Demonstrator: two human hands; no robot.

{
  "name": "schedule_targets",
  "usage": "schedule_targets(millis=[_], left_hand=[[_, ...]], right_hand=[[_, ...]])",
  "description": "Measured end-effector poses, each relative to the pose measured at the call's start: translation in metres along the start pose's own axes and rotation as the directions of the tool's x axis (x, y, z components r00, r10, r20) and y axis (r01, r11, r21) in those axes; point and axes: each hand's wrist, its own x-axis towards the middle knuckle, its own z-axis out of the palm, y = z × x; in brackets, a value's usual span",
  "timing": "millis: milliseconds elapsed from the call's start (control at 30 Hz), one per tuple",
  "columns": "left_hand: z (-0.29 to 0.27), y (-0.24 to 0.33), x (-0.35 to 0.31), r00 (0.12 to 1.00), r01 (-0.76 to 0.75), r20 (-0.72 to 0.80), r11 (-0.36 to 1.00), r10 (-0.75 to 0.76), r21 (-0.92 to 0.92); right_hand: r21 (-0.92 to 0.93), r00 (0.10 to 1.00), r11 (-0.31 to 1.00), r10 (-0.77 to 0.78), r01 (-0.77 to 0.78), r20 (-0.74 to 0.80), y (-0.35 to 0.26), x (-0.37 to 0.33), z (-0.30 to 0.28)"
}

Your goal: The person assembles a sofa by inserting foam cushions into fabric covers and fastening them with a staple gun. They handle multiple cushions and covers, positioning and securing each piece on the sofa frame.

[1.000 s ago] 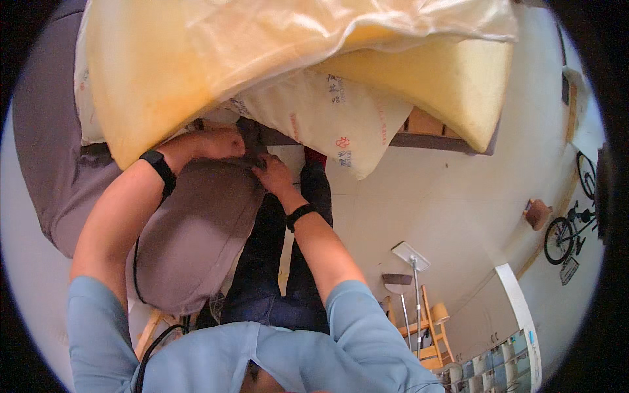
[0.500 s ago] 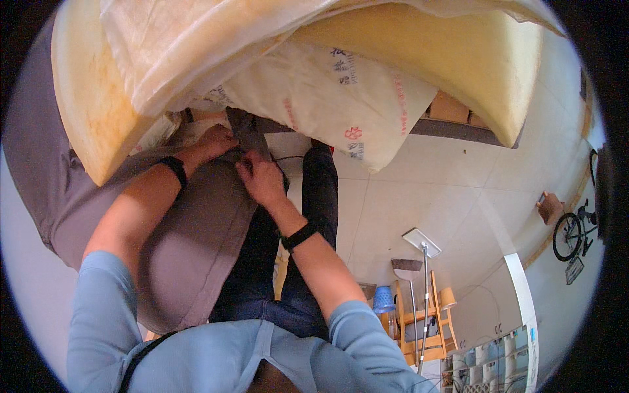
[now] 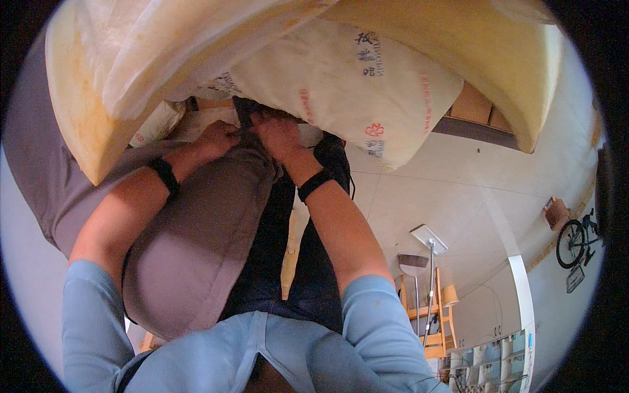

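Your left hand [image 3: 219, 139] and right hand [image 3: 278, 134] meet in the upper middle of the frame, almost touching, both with fingers curled shut on the top edge of the grey cushion cover [image 3: 196, 236]. That cover starts right under your hands and bulges down toward the lower left of the frame, lying against your left forearm and beside your dark jeans [image 3: 288, 262]. Each wrist wears a black band. Just above your knuckles hangs a cream printed sack [image 3: 341, 85], with yellow foam slabs [image 3: 85, 98] arching over it along the upper left and upper right. At the lower right of the frame, well apart from your hands, a mop [image 3: 429, 239] leans by a wooden chair [image 3: 442, 321] on the pale tiled floor [image 3: 419, 196]. A bicycle [image 3: 573, 239] stands at the far right edge.
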Motion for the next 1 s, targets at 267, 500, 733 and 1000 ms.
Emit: schedule_targets(millis=[267,500,733,1000], left_hand=[[0.013,-0.014,-0.001,0.971,-0.154,-0.162,0.979,0.174,0.133],[0.009,0.008,-0.012,0.981,-0.156,-0.078,0.958,0.179,0.241],[0.016,0.008,-0.021,0.958,-0.195,-0.167,0.957,0.233,0.215],[0.021,0.013,-0.028,0.931,-0.236,-0.223,0.944,0.288,0.233]], right_hand=[[-0.011,0.982,0.982,-0.190,0.190,0.022,0.007,0.008,-0.014],[-0.083,0.947,0.945,-0.309,0.316,0.092,0.004,0.027,-0.013],[-0.081,0.908,0.930,-0.327,0.358,0.260,-0.001,0.044,-0.016],[0.095,0.937,0.982,-0.185,0.163,0.297,0.002,0.021,-0.041]])
